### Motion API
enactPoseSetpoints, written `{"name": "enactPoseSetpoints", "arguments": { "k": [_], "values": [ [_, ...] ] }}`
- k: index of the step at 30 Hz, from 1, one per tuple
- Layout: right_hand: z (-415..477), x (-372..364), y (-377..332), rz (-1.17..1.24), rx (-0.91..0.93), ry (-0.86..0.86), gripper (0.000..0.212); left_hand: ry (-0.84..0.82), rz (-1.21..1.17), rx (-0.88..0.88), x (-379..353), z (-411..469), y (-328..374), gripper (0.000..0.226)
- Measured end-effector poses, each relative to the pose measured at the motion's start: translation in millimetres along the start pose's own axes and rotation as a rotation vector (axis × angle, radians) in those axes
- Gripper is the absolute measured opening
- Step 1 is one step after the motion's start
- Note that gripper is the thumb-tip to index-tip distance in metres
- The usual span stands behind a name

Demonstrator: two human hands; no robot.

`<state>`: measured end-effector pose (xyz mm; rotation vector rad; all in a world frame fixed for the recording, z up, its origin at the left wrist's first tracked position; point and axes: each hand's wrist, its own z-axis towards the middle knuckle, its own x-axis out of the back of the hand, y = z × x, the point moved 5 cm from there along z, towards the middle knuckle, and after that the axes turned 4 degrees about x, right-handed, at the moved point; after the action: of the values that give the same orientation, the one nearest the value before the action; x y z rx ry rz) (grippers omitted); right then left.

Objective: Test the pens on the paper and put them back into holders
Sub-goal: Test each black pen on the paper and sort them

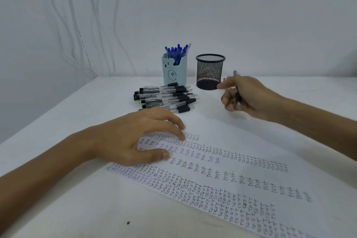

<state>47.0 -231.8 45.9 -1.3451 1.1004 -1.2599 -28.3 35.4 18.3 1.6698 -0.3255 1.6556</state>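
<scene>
A sheet of paper (222, 176) covered in rows of the word "test" lies on the table. My left hand (139, 137) rests on its upper left part, fingers spread and touching it. My right hand (245, 96) hovers to the right of the black mesh holder (210, 71) and grips a black pen (237, 94), blurred, its top end sticking up. A pile of several black pens (168, 96) lies in front of the light-blue bear holder (173, 71), which holds several blue pens (177, 51).
The white table (67, 208) meets a white wall at the back. Cables (81, 25) hang down the wall at the left. A small dark speck (128, 222) sits near the front of the table.
</scene>
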Motion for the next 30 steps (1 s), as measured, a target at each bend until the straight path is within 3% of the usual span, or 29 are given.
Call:
{"name": "enactPoseSetpoints", "arguments": {
  "k": [3, 7, 12, 21, 26, 30],
  "values": [
    [14, 16, -8, -0.139, -0.013, 0.001, 0.039, 0.005, -0.007, -0.005, 1, 0, 1, 0.063],
    [41, 50, -14, -0.614, -0.006, 0.091, 0.026, 0.011, -0.023, -0.005, 2, 0, 5, 0.064],
    [65, 66, -5, -0.984, 0.003, 0.187, 0.035, -0.008, 0.014, -0.018, 4, 2, 6, 0.062],
    [88, 73, -3, -1.126, 0.082, 0.206, 0.056, -0.009, 0.049, -0.022, 4, 4, 7, 0.065],
    [89, 69, -1, -1.171, 0.110, 0.175, 0.045, -0.011, 0.047, 0.038, -3, 2, -9, 0.067],
    [87, 69, -2, -1.173, 0.098, 0.199, 0.037, 0.002, 0.047, -0.037, 3, 2, 5, 0.064]
  ]
}}
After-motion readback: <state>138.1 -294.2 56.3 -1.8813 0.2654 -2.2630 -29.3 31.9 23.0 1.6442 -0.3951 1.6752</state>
